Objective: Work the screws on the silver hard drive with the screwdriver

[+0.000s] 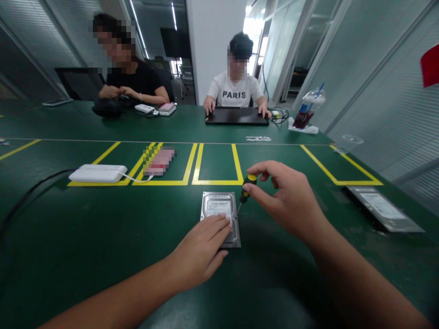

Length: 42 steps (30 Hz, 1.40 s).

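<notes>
A silver hard drive (219,204) with a white label lies flat on the green table in front of me. My left hand (206,249) rests on its lower part, fingers stretched out over the label and the thumb at the near edge. My right hand (283,192) pinches a small black-and-yellow screwdriver (252,181) between thumb and fingers. The screwdriver leans, and its metal tip meets the drive's right edge. Whether the tip sits in a screw is too small to tell.
Another hard drive (384,208) lies at the right. At left are a white power bank (99,173) and a cabled, blurred pink item (161,162). Yellow tape (219,182) marks the table. Two people sit opposite, one holding a dark flat panel (236,116); a drink cup (307,109) stands nearby.
</notes>
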Each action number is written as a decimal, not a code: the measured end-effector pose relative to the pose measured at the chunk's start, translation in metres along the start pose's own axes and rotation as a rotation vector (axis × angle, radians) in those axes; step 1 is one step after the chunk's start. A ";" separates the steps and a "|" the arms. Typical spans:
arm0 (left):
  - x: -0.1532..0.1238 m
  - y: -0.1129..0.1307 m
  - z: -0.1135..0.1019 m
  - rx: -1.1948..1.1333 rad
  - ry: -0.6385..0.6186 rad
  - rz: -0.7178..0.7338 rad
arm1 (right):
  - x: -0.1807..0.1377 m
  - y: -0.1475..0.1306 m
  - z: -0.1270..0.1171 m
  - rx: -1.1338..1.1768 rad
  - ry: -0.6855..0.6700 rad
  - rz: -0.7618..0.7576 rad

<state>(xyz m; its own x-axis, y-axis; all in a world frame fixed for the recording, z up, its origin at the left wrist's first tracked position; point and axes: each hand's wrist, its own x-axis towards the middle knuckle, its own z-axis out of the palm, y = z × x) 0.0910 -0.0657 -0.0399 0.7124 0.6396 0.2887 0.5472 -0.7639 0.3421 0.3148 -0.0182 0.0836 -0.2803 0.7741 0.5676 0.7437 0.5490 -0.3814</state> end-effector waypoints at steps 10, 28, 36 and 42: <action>-0.001 -0.001 0.001 -0.012 0.019 0.005 | 0.001 0.000 0.001 0.005 -0.020 -0.023; 0.000 0.000 -0.001 0.000 -0.004 0.000 | 0.000 0.001 0.001 -0.001 -0.004 0.013; 0.000 0.001 -0.001 0.011 -0.009 -0.011 | 0.001 0.000 0.001 0.008 -0.005 -0.051; 0.000 0.001 -0.001 -0.003 0.003 -0.005 | -0.001 0.000 0.001 0.004 0.002 0.012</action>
<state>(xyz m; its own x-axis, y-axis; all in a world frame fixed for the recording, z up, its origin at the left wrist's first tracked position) 0.0908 -0.0665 -0.0393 0.7086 0.6436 0.2893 0.5493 -0.7604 0.3464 0.3146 -0.0183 0.0822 -0.2704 0.7796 0.5648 0.7444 0.5414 -0.3909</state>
